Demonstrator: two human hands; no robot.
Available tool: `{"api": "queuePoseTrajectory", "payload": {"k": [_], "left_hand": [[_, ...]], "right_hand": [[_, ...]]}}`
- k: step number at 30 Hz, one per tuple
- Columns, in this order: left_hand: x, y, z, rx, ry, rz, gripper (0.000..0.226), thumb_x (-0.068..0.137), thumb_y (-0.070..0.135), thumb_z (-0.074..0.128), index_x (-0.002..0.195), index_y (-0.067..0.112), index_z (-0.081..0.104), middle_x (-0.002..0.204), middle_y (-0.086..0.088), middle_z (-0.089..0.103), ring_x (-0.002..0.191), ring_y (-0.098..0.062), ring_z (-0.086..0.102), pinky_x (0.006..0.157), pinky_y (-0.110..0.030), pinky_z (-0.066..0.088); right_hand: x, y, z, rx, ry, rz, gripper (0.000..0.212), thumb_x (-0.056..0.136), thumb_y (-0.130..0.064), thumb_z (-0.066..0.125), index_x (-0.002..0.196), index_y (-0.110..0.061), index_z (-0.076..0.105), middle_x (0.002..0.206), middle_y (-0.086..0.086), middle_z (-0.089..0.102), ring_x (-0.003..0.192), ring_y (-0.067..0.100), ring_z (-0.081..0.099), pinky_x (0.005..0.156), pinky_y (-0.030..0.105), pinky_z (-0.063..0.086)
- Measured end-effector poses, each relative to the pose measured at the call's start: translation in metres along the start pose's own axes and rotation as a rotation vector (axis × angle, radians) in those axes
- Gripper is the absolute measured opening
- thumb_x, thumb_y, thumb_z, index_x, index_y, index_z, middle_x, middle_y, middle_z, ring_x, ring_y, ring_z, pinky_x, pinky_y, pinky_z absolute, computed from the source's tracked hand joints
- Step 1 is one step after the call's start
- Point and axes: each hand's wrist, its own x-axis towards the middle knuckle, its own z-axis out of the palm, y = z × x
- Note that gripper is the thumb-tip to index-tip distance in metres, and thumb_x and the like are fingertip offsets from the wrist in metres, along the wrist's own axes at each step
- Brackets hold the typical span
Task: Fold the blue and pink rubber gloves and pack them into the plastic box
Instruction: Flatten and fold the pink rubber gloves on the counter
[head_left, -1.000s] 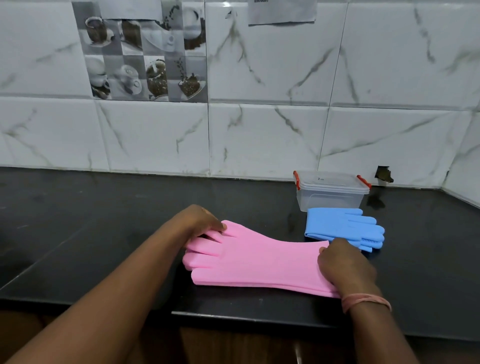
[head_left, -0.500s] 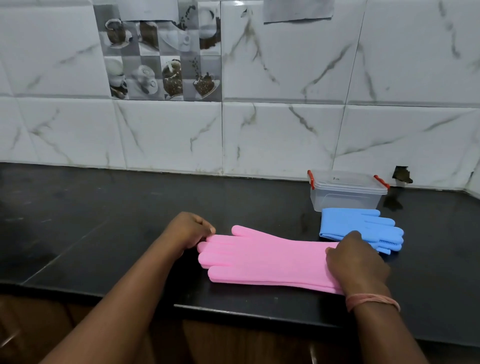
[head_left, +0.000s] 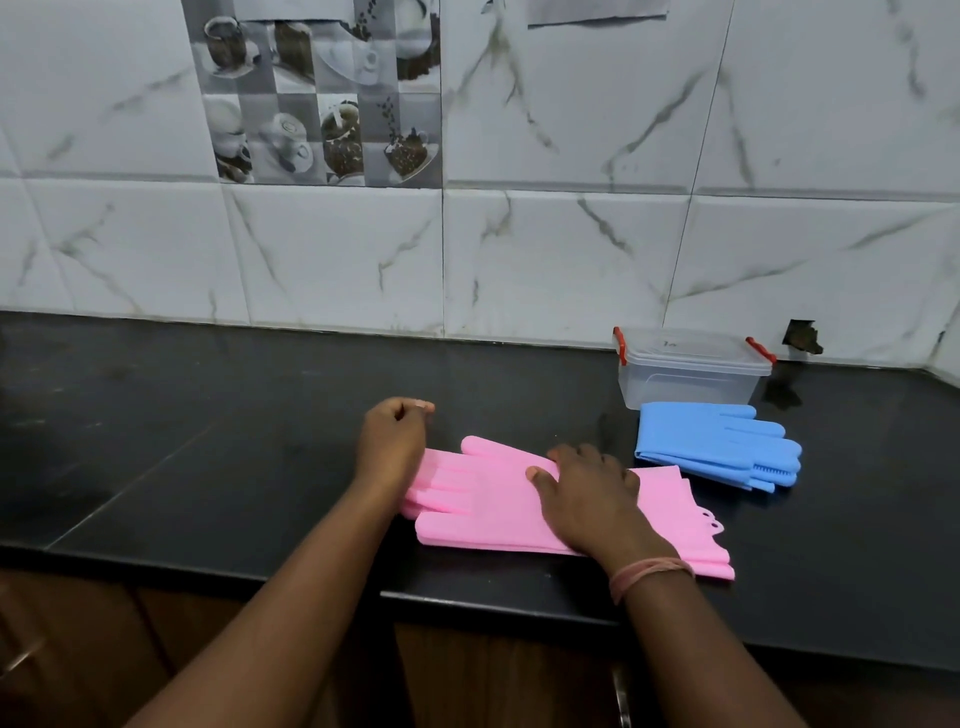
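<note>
The pink gloves (head_left: 483, 512) lie stacked flat near the counter's front edge, fingers pointing left, cuffs to the right. My right hand (head_left: 589, 493) rests palm down on their middle, fingers spread. My left hand (head_left: 395, 439) hovers over the pink fingertips, loosely curled with thumb and forefinger pinched, holding nothing that I can see. The blue gloves (head_left: 717, 441) lie folded to the right, just in front of the plastic box (head_left: 691, 371), a clear tub with its lid on and red latches.
The black stone counter (head_left: 234, 441) runs left to right against a white marble-tile wall (head_left: 571, 249). Its front edge lies just below the pink gloves. A dark hole in the wall (head_left: 802, 338) sits right of the box.
My right hand slid left from the pink cuffs to the middle of the gloves, uncovering the cuffs. My left hand lifted off the pink fingertips.
</note>
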Motion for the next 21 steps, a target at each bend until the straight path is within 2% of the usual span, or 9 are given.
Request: {"api": "queuePoseTrajectory", "payload": {"k": [3,5,7,9,11,13,16,18,21], "left_hand": [[0.0,0.0,-0.012,0.217,-0.164,0.049,0.014,0.093,0.022,0.07,0.088,0.012,0.079,0.086,0.001,0.076,0.079,-0.016,0.065,0.073,-0.029,0.049],[0.002,0.001,-0.018,0.327,-0.241,0.112,0.014,0.089,0.025,0.078,0.084,0.012,0.081,0.079,0.0,0.076,0.073,-0.014,0.062,0.066,-0.027,0.045],[0.004,0.002,-0.014,0.387,-0.303,0.135,0.014,0.085,0.029,0.082,0.083,0.015,0.082,0.082,0.0,0.079,0.074,-0.014,0.065,0.069,-0.028,0.047],[0.005,0.0,-0.005,0.486,-0.373,0.129,0.025,0.08,0.047,0.084,0.087,0.023,0.082,0.084,0.005,0.08,0.079,-0.013,0.07,0.076,-0.03,0.053],[0.006,-0.001,0.004,0.623,-0.38,0.147,0.044,0.069,0.071,0.076,0.091,0.033,0.079,0.088,0.014,0.078,0.087,-0.013,0.073,0.086,-0.034,0.058],[0.011,-0.001,0.011,0.738,-0.377,0.191,0.053,0.061,0.083,0.064,0.09,0.04,0.075,0.088,0.02,0.075,0.09,-0.013,0.071,0.093,-0.04,0.056],[0.014,0.005,0.016,0.799,-0.388,0.268,0.029,0.073,0.067,0.074,0.078,0.039,0.068,0.08,0.019,0.069,0.086,-0.016,0.07,0.089,-0.04,0.055],[0.013,0.009,0.017,0.743,-0.375,0.291,0.02,0.08,0.049,0.081,0.08,0.032,0.071,0.079,0.013,0.071,0.083,-0.018,0.07,0.081,-0.036,0.055],[0.009,0.007,0.018,0.615,-0.347,0.326,0.013,0.089,0.029,0.078,0.082,0.022,0.069,0.08,0.005,0.072,0.081,-0.02,0.069,0.07,-0.033,0.048]], "right_hand": [[0.003,0.008,-0.01,-0.022,0.057,0.01,0.043,0.101,-0.047,0.045,0.135,-0.023,0.053,0.139,0.009,0.05,0.13,0.032,0.043,0.108,0.045,0.031],[0.005,0.012,-0.014,-0.052,0.099,0.051,0.038,0.099,-0.044,0.048,0.127,-0.02,0.058,0.133,0.011,0.052,0.126,0.034,0.044,0.105,0.045,0.032],[0.005,0.018,-0.014,-0.077,0.101,0.082,0.035,0.098,-0.04,0.049,0.122,-0.017,0.058,0.131,0.014,0.052,0.123,0.036,0.044,0.103,0.047,0.032],[0.004,0.023,-0.01,-0.072,0.12,0.076,0.033,0.098,-0.037,0.049,0.121,-0.015,0.057,0.13,0.015,0.051,0.122,0.037,0.043,0.102,0.049,0.032],[0.003,0.027,-0.007,-0.062,0.157,0.062,0.031,0.099,-0.035,0.05,0.122,-0.015,0.056,0.128,0.015,0.052,0.121,0.037,0.043,0.102,0.05,0.033],[0.002,0.028,-0.006,-0.067,0.2,0.058,0.029,0.098,-0.033,0.051,0.121,-0.015,0.055,0.127,0.013,0.054,0.121,0.036,0.044,0.102,0.051,0.032],[0.001,0.029,-0.006,-0.091,0.258,0.063,0.029,0.097,-0.035,0.053,0.12,-0.017,0.056,0.126,0.011,0.056,0.125,0.034,0.043,0.109,0.053,0.024],[0.002,0.031,-0.008,-0.104,0.263,0.06,0.034,0.097,-0.039,0.053,0.123,-0.017,0.056,0.126,0.01,0.059,0.128,0.034,0.044,0.115,0.057,0.016],[0.003,0.037,-0.014,-0.134,0.269,0.065,0.038,0.097,-0.046,0.053,0.121,-0.017,0.059,0.125,0.01,0.059,0.126,0.034,0.046,0.112,0.055,0.019]]}}
